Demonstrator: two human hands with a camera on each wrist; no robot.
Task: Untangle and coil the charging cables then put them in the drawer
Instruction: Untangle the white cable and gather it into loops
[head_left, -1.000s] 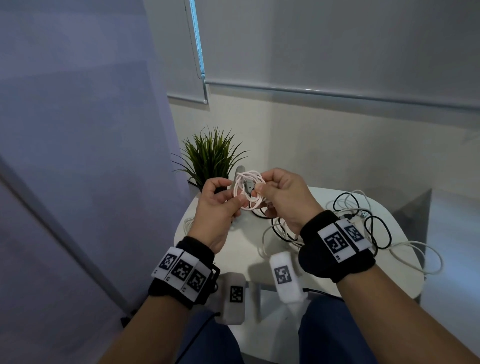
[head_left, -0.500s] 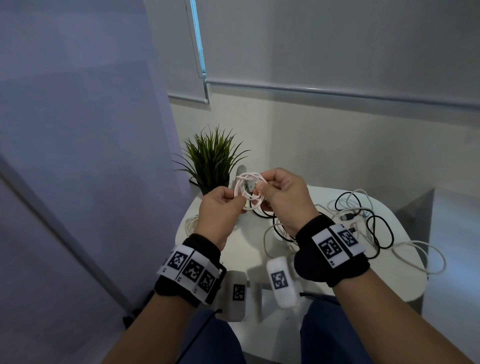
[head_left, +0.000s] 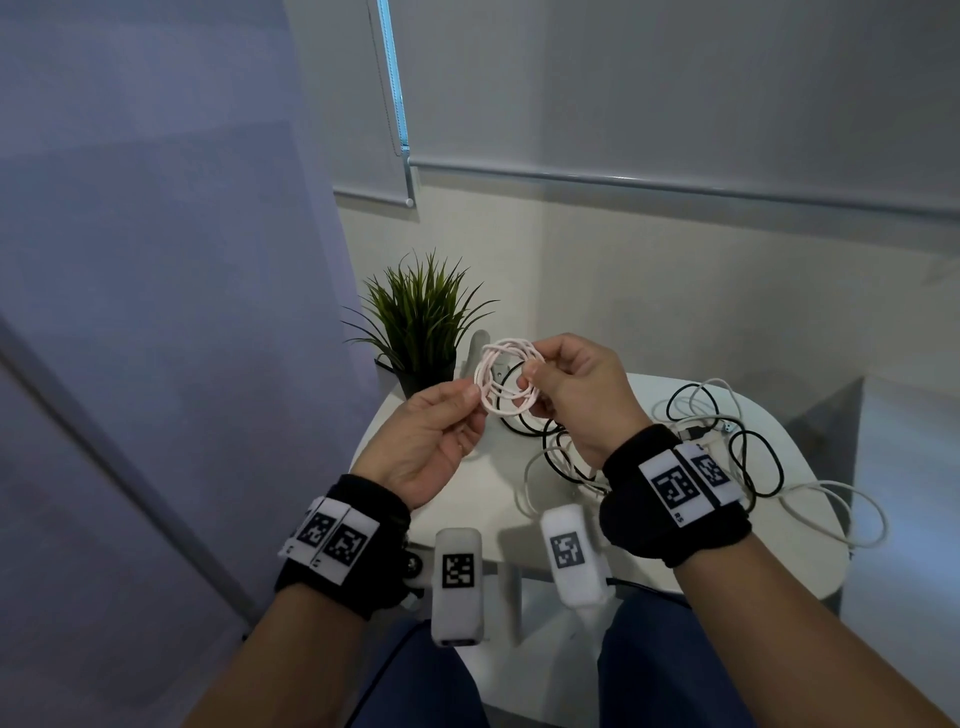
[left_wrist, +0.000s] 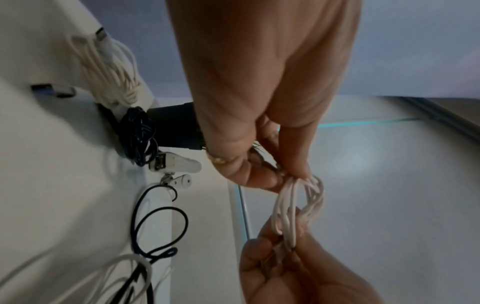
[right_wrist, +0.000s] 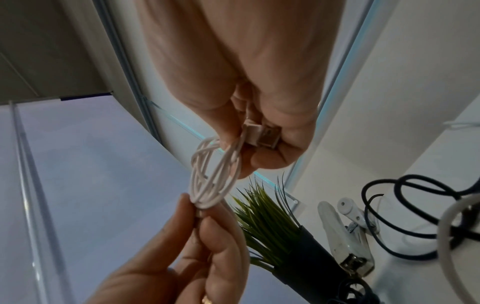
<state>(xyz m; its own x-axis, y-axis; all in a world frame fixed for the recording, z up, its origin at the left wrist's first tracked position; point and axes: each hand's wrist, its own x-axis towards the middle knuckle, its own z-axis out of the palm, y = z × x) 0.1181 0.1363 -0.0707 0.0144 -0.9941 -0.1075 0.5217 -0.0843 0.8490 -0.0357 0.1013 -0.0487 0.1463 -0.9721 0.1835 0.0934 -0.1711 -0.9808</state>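
We hold the coiled white cable above the surface. Our left hand pinches its near edge; our right hand pinches the far side, gripping its USB plug.

Pale pink coil above a white desk

The coiled cable is pale pink; on the white desk beneath it lie black cables and white cables, beside a green plant in a black pot. Black wristbands carry black-and-white square markers.
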